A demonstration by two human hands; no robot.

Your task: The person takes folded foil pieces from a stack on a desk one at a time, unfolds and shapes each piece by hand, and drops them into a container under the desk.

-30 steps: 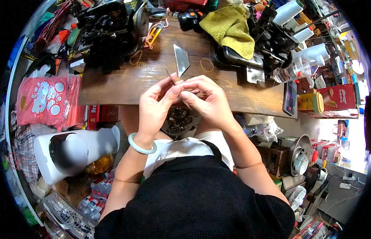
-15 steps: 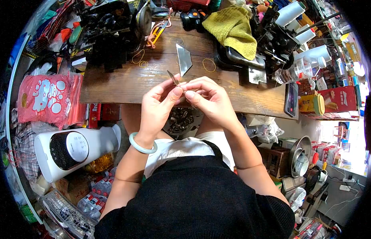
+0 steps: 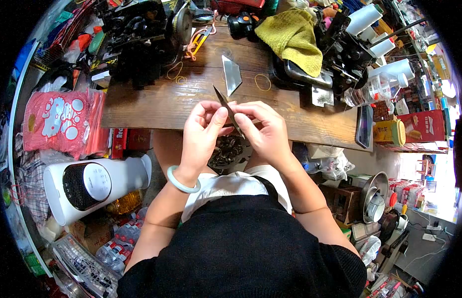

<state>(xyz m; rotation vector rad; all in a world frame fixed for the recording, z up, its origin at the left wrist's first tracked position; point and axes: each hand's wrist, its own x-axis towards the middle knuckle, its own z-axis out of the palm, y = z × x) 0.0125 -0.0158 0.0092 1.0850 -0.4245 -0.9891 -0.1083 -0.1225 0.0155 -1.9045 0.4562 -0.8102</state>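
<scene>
Both hands hold a thin, dark, pointed metal blade [image 3: 222, 98] just past the table's near edge. My left hand [image 3: 203, 130] pinches it from one side, its thumb pressed along the metal; a pale bangle [image 3: 183, 183] circles that wrist. From the other side my right hand [image 3: 262, 129] grips it between thumb and fingers. The tip points up and left, while the lower end shows between the two thumbs. Beyond the fingertips, a flat silver slant-ended blade [image 3: 232, 75] lies on the wooden table [image 3: 141, 106].
Rubber bands [image 3: 262, 82] lie by the silver blade. A yellow-handled cutter [image 3: 197, 43] is farther back. Sewing machines flank the table, with a green cloth [image 3: 293, 42] over the right side. A phone [image 3: 364, 125] rests at the right edge. Below sits a container of dark pieces [image 3: 226, 152].
The dark blade has turned between my hands, so much more of its length now shows. My fingers have shifted along it. The view has moved slightly.
</scene>
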